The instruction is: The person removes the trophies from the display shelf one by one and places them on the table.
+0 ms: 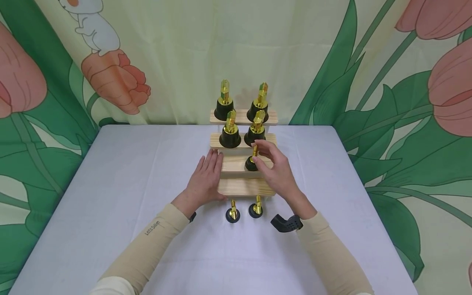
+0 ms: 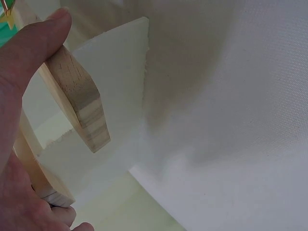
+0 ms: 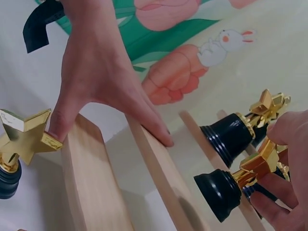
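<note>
My right hand pinches the gold star of a small trophy between thumb and fingers. The trophy's black base is over the second-lowest board of a stepped wooden stand; whether it touches the board I cannot tell. In the right wrist view, the held trophy tilts with the camera. My left hand rests against the stand's left side with fingers extended. Its thumb touches the end of the lowest board. Two small star trophies, a left one and a right one, stand in front of the stand.
Two larger black-and-gold trophies stand on the top board, and two more on the board below. A white cloth covers the table. Behind hangs a curtain printed with tulips and a rabbit.
</note>
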`<state>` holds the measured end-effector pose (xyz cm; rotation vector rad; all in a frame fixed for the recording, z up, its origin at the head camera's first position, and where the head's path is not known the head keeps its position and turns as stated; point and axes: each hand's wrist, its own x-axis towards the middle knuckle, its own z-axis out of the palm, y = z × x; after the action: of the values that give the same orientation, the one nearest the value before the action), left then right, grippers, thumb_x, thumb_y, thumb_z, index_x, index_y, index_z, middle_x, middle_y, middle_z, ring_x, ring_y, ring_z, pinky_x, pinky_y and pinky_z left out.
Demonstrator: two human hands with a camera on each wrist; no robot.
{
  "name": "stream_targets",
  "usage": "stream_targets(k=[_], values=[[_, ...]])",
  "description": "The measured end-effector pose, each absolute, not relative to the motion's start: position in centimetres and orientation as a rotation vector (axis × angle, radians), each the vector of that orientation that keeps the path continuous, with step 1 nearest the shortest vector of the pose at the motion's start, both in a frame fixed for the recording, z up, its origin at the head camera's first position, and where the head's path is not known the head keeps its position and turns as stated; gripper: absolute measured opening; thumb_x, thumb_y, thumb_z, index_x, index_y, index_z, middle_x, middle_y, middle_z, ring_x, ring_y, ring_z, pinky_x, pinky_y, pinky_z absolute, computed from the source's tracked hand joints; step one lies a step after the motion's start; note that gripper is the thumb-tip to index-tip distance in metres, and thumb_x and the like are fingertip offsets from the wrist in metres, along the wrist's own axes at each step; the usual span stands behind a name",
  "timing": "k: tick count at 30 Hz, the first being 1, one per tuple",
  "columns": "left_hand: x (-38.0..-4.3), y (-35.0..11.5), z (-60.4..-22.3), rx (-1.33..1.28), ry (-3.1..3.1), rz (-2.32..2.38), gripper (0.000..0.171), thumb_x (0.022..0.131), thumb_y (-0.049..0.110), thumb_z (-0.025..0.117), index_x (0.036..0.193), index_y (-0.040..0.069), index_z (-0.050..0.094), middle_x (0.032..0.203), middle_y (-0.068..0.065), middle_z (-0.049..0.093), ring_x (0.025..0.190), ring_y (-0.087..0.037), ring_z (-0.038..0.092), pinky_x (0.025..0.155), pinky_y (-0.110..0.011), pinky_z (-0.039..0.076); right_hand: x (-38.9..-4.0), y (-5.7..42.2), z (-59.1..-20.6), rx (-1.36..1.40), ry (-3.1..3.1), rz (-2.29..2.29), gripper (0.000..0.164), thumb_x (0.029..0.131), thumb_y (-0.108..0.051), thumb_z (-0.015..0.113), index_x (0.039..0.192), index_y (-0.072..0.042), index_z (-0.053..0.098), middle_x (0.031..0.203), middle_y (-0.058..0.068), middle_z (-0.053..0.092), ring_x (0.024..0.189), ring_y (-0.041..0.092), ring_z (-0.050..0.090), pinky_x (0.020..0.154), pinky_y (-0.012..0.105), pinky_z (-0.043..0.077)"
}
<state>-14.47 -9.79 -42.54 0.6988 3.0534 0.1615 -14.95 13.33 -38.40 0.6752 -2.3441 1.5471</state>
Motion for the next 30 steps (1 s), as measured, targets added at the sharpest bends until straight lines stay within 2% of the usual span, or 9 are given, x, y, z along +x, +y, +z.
stream_targets(k=[11, 19, 27, 30], values=[[-14.4, -9.8, -42.5, 0.687, 3.043, 0.162, 0.144, 0.057, 0.058, 0.091, 0.156, -0.006, 0.008, 0.164, -0.027, 0.007, 0.154, -0.038, 0.005, 0.125, -0.051, 0.013, -14.4, 14.3, -38.0, 0.627, -2.357, 1.492, 0.043, 0.095, -0.001, 0.062, 0.137, -0.002, 0.052, 0.129, 0.012, 0.062, 0.122, 0.027, 0.059, 0.107, 0.044, 0.047], [-14.4, -9.8, -42.4, 0.682, 3.042, 0.159, 0.145, 0.057, 0.059, 0.091, 0.156, -0.006, 0.007, 0.165, -0.026, 0.006, 0.155, -0.037, 0.004, 0.125, -0.05, 0.012, -12.7, 14.2, -35.6, 0.6, -2.371, 1.43, 0.041, 0.092, 0.009, 0.058, 0.132, 0.009, 0.05, 0.127, 0.024, 0.06, 0.119, 0.038, 0.058, 0.105, 0.052, 0.047], [-14.5, -9.8, -42.5, 0.676, 3.047, 0.146, 0.146, 0.057, 0.06, 0.09, 0.156, -0.005, 0.007, 0.165, -0.026, 0.005, 0.155, -0.037, 0.004, 0.126, -0.05, 0.012, -14.0, 16.1, -38.0, 0.535, -2.391, 1.398, 0.045, 0.095, 0.002, 0.06, 0.138, -0.006, 0.05, 0.131, 0.013, 0.061, 0.122, 0.026, 0.059, 0.107, 0.043, 0.048], [-14.5, -9.8, -42.5, 0.676, 3.042, 0.143, 0.145, 0.057, 0.06, 0.09, 0.156, -0.005, 0.006, 0.165, -0.025, 0.005, 0.155, -0.036, 0.004, 0.126, -0.05, 0.012, -14.1, 16.6, -38.3, 0.554, -2.368, 1.406, 0.045, 0.095, 0.0, 0.06, 0.138, -0.008, 0.051, 0.132, 0.012, 0.061, 0.122, 0.025, 0.059, 0.106, 0.042, 0.048]])
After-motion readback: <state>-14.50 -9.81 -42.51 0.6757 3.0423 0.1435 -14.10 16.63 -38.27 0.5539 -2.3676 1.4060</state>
